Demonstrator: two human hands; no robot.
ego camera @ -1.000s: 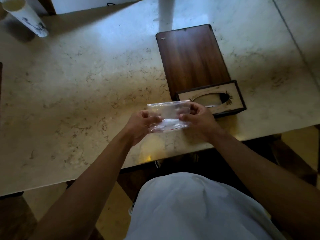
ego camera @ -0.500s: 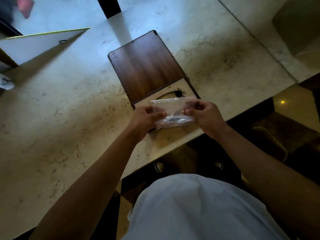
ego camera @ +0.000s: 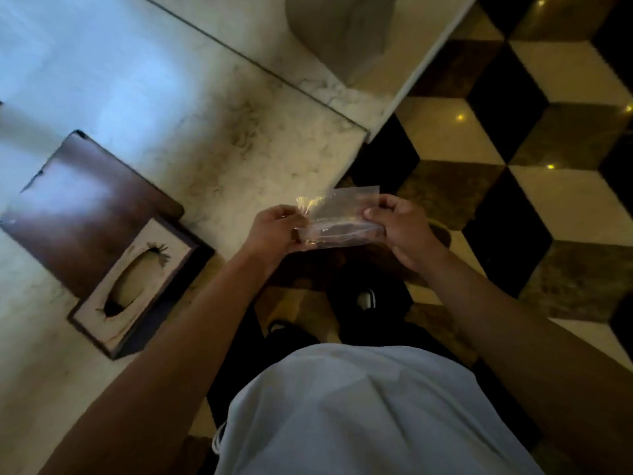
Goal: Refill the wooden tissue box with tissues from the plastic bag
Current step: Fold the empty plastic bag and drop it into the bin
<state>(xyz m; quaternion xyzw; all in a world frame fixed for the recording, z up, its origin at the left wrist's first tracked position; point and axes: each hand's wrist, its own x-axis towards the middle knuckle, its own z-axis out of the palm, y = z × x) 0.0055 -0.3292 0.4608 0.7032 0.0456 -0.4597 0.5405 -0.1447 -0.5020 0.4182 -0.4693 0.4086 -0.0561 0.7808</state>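
Note:
A clear plastic bag [ego camera: 337, 217] is stretched flat between both hands, held past the table's edge and above the floor. My left hand [ego camera: 274, 231] pinches its left end and my right hand [ego camera: 399, 228] pinches its right end. I cannot see any tissues inside the bag. The wooden tissue box [ego camera: 137, 286] stands on the marble table at the left, its pale top with the oval slot facing up. Its dark wooden lid panel [ego camera: 85, 210] lies flat just behind it.
The marble table [ego camera: 222, 138] fills the upper left, with its corner near the bag. A grey box-like object [ego camera: 342, 32] stands at the table's far end. A black, cream and brown patterned floor [ego camera: 513, 166] lies to the right. My shoes [ego camera: 366, 299] show below the hands.
The view has swung right, so the tissue box now sits at the left. Both hands have carried the bag from above the box to beyond the table's edge.

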